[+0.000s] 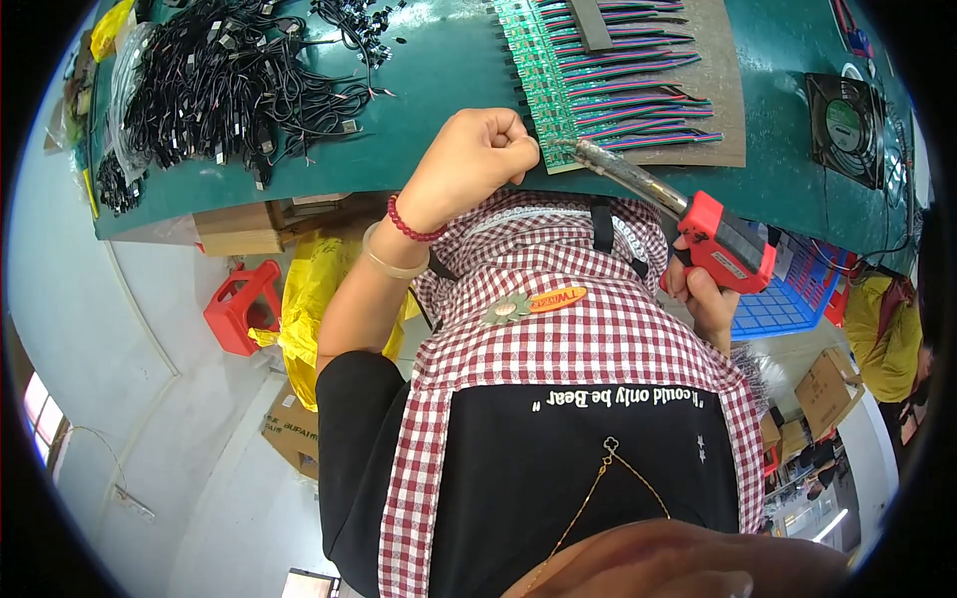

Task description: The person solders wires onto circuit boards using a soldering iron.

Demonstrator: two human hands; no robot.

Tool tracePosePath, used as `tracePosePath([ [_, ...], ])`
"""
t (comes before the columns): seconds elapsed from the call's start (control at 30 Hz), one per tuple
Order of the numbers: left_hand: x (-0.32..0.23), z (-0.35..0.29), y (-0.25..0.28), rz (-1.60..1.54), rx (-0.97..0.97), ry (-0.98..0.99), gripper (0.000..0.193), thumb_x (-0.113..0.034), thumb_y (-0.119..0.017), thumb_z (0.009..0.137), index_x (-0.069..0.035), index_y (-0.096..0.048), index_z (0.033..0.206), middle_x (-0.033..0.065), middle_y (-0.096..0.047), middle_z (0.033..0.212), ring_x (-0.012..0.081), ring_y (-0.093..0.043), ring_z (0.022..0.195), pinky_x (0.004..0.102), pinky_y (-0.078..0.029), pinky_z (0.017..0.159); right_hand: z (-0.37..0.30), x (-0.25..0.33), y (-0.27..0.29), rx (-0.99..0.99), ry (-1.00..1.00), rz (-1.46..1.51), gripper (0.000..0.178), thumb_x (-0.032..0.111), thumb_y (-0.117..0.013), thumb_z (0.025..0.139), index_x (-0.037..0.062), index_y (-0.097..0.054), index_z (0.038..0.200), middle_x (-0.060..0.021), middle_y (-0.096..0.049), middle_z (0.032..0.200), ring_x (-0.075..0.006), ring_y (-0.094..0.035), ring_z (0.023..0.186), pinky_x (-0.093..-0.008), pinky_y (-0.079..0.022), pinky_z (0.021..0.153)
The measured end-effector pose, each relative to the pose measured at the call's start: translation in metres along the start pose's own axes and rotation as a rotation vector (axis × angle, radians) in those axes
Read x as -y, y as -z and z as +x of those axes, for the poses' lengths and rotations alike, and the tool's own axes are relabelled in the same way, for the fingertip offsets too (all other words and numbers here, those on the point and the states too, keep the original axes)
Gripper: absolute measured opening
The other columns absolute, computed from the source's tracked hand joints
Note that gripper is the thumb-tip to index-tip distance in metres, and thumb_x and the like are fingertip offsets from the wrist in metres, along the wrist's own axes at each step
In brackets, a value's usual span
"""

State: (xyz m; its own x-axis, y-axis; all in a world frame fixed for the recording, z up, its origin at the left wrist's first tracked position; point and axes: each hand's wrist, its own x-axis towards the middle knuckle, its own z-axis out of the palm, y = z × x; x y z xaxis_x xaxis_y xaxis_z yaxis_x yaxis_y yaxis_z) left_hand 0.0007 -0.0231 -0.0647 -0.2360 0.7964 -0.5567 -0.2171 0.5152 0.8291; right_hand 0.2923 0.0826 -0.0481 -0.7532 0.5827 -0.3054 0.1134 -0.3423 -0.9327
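Observation:
My left hand (477, 159) is closed in a pinch at the near left edge of a green circuit board panel (550, 105). Whatever its fingertips hold is too small or hidden to make out. My right hand (706, 297) grips a red soldering gun (733, 249) by its handle. The gun's long metal barrel (638, 177) points left, with its tip at the panel's near end, close to my left fingertips. Rows of thin multicoloured wires (648, 135) run rightward from the panel over a brown board (731, 60). A grey bar (590, 24) lies across the wires.
A large heap of black cables (229, 85) covers the left of the green table (439, 75), with small black parts (364, 30) beside it. A black fan (845, 130) stands at the right. Below are a red stool (242, 307), a yellow bag (307, 299) and a blue basket (783, 309).

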Motion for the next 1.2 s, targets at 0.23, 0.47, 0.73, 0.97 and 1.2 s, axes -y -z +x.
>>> tracePosePath([
  [0.23, -0.001, 0.000, -0.001, -0.002, -0.010, -0.008, 0.011, -0.008, -0.056, 0.075, -0.001, -0.055, 0.066, 0.0000, -0.055, 0.057, 0.0022, -0.041, 0.049, 0.0195, -0.030, 0.043, -0.005, -0.006, 0.002, -0.035, -0.077, 0.073, 0.035, 0.017, -0.061, 0.081, -0.0052, -0.052, 0.107, -0.0080, -0.054, 0.064, -0.0102, -0.046, 0.050, -0.0223, -0.034, 0.045],
  [0.47, 0.002, 0.000, 0.000, -0.013, -0.010, -0.018, 0.012, -0.008, -0.057, 0.075, -0.001, -0.055, 0.065, -0.0010, -0.054, 0.056, 0.0019, -0.040, 0.048, 0.0194, -0.029, 0.042, -0.006, 0.002, 0.002, -0.050, -0.034, -0.014, 0.043, 0.026, -0.058, 0.083, -0.0051, -0.046, 0.110, -0.0082, -0.047, 0.057, -0.0106, -0.038, 0.043, -0.0245, -0.031, 0.043],
  [0.73, 0.002, 0.001, 0.000, -0.018, -0.003, -0.003, 0.011, -0.008, -0.057, 0.074, -0.001, -0.054, 0.065, -0.0012, -0.053, 0.056, 0.0015, -0.039, 0.047, 0.0192, -0.028, 0.041, -0.003, 0.006, 0.000, -0.039, 0.016, -0.005, 0.047, 0.029, -0.057, 0.084, -0.0056, -0.045, 0.112, -0.0076, -0.046, 0.056, -0.0102, -0.036, 0.041, -0.0242, -0.031, 0.042],
  [0.97, 0.000, 0.000, 0.000, -0.002, -0.009, 0.005, 0.012, -0.008, -0.057, 0.074, -0.001, -0.055, 0.065, -0.0007, -0.054, 0.056, 0.0016, -0.039, 0.047, 0.0195, -0.029, 0.041, -0.001, 0.006, 0.000, -0.034, 0.029, 0.008, 0.046, 0.029, -0.057, 0.085, -0.0055, -0.044, 0.112, -0.0076, -0.046, 0.056, -0.0099, -0.036, 0.041, -0.0241, -0.031, 0.041],
  [1.2, -0.005, -0.001, 0.000, 0.036, -0.013, 0.019, 0.012, -0.008, -0.056, 0.074, -0.001, -0.055, 0.065, -0.0003, -0.055, 0.056, 0.0015, -0.040, 0.048, 0.0194, -0.029, 0.041, -0.002, 0.003, 0.003, -0.023, 0.027, 0.027, 0.045, 0.028, -0.055, 0.085, -0.0045, -0.043, 0.114, -0.0078, -0.047, 0.058, -0.0095, -0.037, 0.042, -0.0242, -0.033, 0.042],
])
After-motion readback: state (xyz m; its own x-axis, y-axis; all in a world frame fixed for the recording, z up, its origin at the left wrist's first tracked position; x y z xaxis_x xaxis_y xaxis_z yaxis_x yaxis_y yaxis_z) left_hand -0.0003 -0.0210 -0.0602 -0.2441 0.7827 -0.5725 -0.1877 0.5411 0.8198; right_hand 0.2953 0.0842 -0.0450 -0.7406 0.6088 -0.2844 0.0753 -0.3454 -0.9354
